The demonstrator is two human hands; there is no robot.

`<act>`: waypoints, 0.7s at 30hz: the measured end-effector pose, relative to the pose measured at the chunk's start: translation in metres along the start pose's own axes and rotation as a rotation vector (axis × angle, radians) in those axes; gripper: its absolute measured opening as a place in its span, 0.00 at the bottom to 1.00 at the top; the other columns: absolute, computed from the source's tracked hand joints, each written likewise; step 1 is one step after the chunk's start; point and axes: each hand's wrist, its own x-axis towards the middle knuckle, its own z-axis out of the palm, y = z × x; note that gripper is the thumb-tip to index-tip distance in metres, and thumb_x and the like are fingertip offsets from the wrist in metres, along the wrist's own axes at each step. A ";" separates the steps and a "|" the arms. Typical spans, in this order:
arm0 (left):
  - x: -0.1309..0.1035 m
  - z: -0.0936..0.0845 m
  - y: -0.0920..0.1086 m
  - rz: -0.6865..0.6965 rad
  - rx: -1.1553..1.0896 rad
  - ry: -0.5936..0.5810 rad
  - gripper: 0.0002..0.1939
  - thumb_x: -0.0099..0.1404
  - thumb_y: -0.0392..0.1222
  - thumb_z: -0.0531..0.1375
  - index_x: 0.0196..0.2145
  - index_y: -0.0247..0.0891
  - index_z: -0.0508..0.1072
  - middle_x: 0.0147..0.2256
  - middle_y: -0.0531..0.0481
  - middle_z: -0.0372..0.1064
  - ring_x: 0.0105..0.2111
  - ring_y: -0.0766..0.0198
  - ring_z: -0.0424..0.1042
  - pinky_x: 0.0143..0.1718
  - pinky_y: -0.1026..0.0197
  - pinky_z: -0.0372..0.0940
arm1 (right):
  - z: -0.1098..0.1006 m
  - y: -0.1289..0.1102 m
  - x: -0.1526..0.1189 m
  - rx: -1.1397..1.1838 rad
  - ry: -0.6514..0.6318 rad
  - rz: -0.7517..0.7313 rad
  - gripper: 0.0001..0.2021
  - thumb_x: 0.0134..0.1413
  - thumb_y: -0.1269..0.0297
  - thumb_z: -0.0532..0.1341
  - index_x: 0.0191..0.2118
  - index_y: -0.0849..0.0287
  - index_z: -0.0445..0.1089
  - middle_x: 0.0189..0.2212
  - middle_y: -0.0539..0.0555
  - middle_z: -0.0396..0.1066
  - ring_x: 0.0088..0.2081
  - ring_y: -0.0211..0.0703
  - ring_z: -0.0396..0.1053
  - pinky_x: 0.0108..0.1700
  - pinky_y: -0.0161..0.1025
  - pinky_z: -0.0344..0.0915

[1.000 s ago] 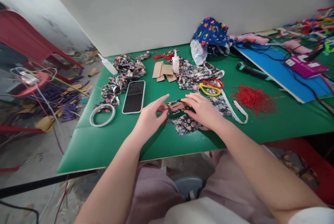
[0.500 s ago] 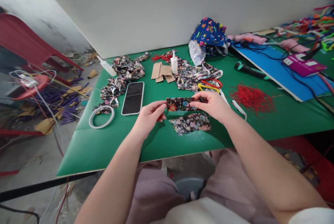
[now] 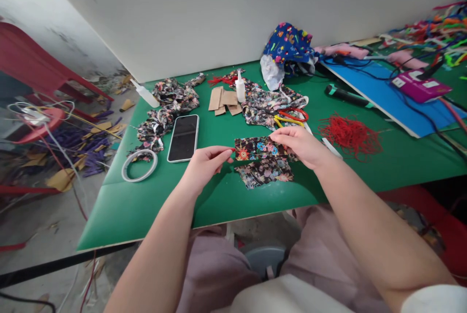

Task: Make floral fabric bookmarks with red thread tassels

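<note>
A small folded piece of dark floral fabric [image 3: 255, 148] is held just above the green table [image 3: 146, 201]. My left hand [image 3: 205, 163] pinches its left end, where a bit of red cord shows. My right hand [image 3: 301, 145] grips its right end. Directly under it a second floral fabric piece [image 3: 263, 172] lies flat on the table. Red and yellow scissors [image 3: 294, 117] lie just beyond my right hand.
A phone [image 3: 183, 137] lies face up left of my hands, with a tape roll [image 3: 139, 165] beside it. Farther back are floral scraps [image 3: 166, 106], cardboard pieces [image 3: 222, 100], a glue bottle [image 3: 240, 88], red cords [image 3: 350, 133] and a blue mat [image 3: 397, 103].
Both hands lifted the folded floral piece off the table, turned its patterned side up, and now hold it stretched between them, slightly lower than half a second ago.
</note>
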 end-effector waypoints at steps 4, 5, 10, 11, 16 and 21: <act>0.002 -0.002 -0.002 -0.008 -0.014 0.038 0.20 0.52 0.51 0.61 0.37 0.32 0.74 0.26 0.47 0.69 0.18 0.74 0.55 0.16 0.70 0.47 | -0.003 -0.002 -0.001 -0.013 -0.039 0.020 0.12 0.45 0.60 0.58 0.36 0.58 0.72 0.26 0.51 0.67 0.24 0.33 0.60 0.24 0.30 0.56; 0.002 -0.003 -0.002 -0.006 -0.019 0.043 0.20 0.52 0.51 0.61 0.37 0.33 0.75 0.26 0.47 0.69 0.18 0.74 0.55 0.16 0.70 0.48 | -0.003 -0.003 -0.002 -0.019 -0.048 0.011 0.12 0.45 0.62 0.58 0.37 0.58 0.72 0.26 0.51 0.67 0.24 0.32 0.59 0.23 0.30 0.55; 0.003 -0.005 -0.006 0.029 -0.024 0.061 0.18 0.52 0.51 0.62 0.36 0.34 0.75 0.25 0.49 0.70 0.18 0.74 0.56 0.16 0.70 0.47 | -0.006 -0.005 -0.002 -0.029 -0.036 -0.073 0.14 0.45 0.66 0.58 0.41 0.56 0.70 0.24 0.48 0.62 0.23 0.30 0.56 0.22 0.28 0.53; 0.003 -0.005 -0.006 0.034 -0.021 0.064 0.18 0.52 0.51 0.62 0.35 0.34 0.75 0.25 0.49 0.70 0.18 0.74 0.56 0.16 0.69 0.48 | -0.007 -0.005 -0.002 -0.027 -0.035 -0.087 0.15 0.45 0.67 0.58 0.42 0.56 0.69 0.24 0.48 0.62 0.23 0.30 0.56 0.22 0.28 0.53; 0.003 -0.007 -0.007 0.042 -0.006 0.068 0.17 0.52 0.50 0.62 0.35 0.35 0.75 0.26 0.49 0.70 0.18 0.74 0.56 0.16 0.69 0.49 | -0.010 -0.002 0.001 0.001 -0.026 -0.138 0.16 0.44 0.69 0.59 0.43 0.57 0.68 0.31 0.50 0.65 0.25 0.29 0.57 0.23 0.28 0.55; 0.004 -0.006 -0.006 0.050 -0.006 0.111 0.18 0.52 0.50 0.62 0.35 0.33 0.75 0.26 0.47 0.70 0.18 0.73 0.57 0.16 0.70 0.49 | -0.012 0.000 0.002 0.017 0.012 -0.154 0.16 0.45 0.68 0.59 0.43 0.57 0.68 0.30 0.50 0.66 0.25 0.29 0.58 0.23 0.26 0.56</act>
